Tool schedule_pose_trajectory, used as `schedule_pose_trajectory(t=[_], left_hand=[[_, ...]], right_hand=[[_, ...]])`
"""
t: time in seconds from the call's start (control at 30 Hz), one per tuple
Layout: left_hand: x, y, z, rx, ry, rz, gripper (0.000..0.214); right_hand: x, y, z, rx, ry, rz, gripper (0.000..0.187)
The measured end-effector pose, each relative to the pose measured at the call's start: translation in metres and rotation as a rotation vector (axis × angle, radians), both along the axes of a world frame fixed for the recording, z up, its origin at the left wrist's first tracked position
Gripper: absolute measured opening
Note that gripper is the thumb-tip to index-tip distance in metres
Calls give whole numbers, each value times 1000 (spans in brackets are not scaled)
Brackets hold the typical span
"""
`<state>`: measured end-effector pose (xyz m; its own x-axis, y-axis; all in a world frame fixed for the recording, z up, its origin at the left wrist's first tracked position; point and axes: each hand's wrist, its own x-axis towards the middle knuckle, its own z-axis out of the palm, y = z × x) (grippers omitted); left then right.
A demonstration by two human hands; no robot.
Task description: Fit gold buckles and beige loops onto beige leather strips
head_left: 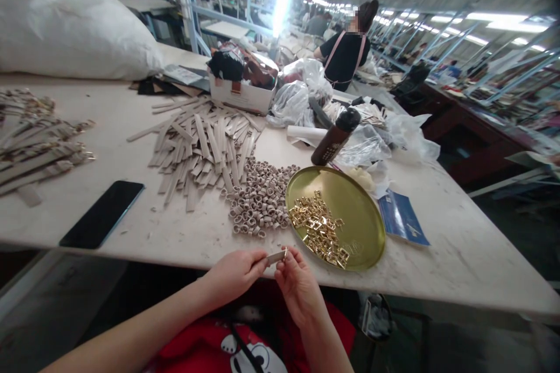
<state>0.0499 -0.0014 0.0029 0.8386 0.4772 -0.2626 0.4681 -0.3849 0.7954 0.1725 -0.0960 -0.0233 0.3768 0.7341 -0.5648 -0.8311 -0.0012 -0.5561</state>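
Both hands (pixel 271 280) pinch a strap (pixel 276 256) (fingers at each end).

Table (pixel 459 245) — strips (pixel 201 145), tray (pixel 367 227), phone (pixel 102 213)

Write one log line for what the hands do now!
left hand: holds strap | right hand: pinches strap end | nearby: gold tray of buckles
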Motion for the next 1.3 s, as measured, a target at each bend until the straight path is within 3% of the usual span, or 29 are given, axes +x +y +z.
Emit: schedule_pose_trajectory(t=[0.2, 0.3, 0.43, 0.57, 0.8, 0.87, 1.0, 1.07, 1.2, 1.3], left_hand=[[-4, -6, 7, 13, 41, -57, 31], [-5, -12, 9, -51, -4, 18, 24], [-3, -18, 8, -327, -41, 139, 13], [-3, -15, 2, -546, -64, 119, 22], [3, -13, -11, -662, -34, 194, 23], [5, -12, -14, -649, -5, 194, 21], [5, -11, -18, -509, 24, 178, 21], [4, -12, -19, -404, 14, 196, 21], [2, -8, -20, -414, -23, 180, 23], [-1, -2, -23, -462, -26, 191, 33]], right_hand=[[-7, -11, -2, -10, -77, 48, 28], [-17, -12, -5, 42, -161, 153, 24], [-26, -14, -8, 71, -498, 187, 20], [-24, -17, -10, 2, -702, 181, 23], [-21, -11, -18, -3, -377, 220, 21], [-20, -13, -21, -50, -548, 215, 22], [-16, -19, -24, -115, -1166, 177, 17], [-12, -20, -25, -110, -1282, 224, 12], [-7, -14, -26, -132, -1011, 362, 12], [-6, -8, -24, -58, -833, 441, 16]])
